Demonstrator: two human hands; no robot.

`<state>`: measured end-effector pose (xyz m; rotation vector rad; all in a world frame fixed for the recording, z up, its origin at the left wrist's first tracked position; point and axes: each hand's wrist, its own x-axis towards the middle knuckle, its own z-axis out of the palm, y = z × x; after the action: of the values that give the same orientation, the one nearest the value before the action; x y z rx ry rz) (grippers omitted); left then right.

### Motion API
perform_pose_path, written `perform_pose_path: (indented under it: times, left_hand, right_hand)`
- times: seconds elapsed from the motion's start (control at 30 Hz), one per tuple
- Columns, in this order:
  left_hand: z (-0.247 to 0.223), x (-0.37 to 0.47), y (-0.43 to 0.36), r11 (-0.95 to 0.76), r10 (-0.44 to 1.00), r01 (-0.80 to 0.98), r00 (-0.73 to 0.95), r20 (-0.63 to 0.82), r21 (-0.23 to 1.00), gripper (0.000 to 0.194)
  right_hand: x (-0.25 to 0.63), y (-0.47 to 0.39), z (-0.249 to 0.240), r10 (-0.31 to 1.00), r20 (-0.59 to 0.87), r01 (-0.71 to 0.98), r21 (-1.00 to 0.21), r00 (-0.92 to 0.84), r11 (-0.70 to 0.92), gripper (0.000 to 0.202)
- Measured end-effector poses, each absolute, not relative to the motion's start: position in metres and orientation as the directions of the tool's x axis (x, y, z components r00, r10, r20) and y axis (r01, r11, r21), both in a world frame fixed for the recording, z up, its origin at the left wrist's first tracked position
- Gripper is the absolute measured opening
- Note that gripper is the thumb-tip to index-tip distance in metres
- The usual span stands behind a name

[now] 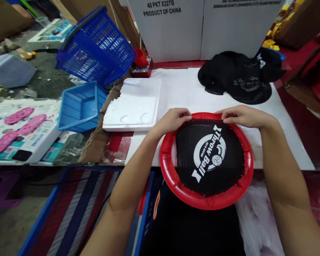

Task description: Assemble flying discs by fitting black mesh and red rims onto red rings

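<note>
A red plastic ring [206, 203] rests partly on the white table edge and partly over my lap. Black mesh with white "Throw Ball" print [209, 156] spans most of it, and a gap shows between mesh and ring at the left. At the ring's upper left, my left hand [176, 119] pinches the mesh edge against the rim. My right hand [238, 116] pinches mesh and rim at the upper right. A pile of black mesh pieces [234, 76] lies beyond my right hand.
A white foam board [134, 103] lies left of the ring. Farther left are a light blue basket [81, 108] and a tilted dark blue basket [96, 46]. White cartons [176, 35] stand behind the table. A red container [140, 58] sits near them.
</note>
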<state>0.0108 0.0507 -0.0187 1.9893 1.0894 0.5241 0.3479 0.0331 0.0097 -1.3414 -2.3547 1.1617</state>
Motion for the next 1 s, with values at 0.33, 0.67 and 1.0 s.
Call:
perform_pose_path:
  times: [0.33,0.67,1.0]
  left_hand:
    - [-0.023,0.020,0.052,-0.384,0.860,0.616,0.509,0.024,0.688,0.019]
    - [-0.006,0.001,0.044,-0.452,0.797,0.595,0.604,0.000,0.665,0.021]
    - [0.002,-0.006,0.040,-0.295,0.819,0.624,0.555,-0.144,0.724,0.018]
  right_hand:
    - [0.338,0.033,-0.002,0.819,-0.087,0.651,-0.656,-0.567,0.382,0.020]
    - [0.320,0.022,0.004,0.779,-0.051,0.565,-0.717,-0.625,0.408,0.033]
    - [0.308,0.020,0.000,0.781,-0.117,0.646,-0.644,-0.613,0.410,0.024]
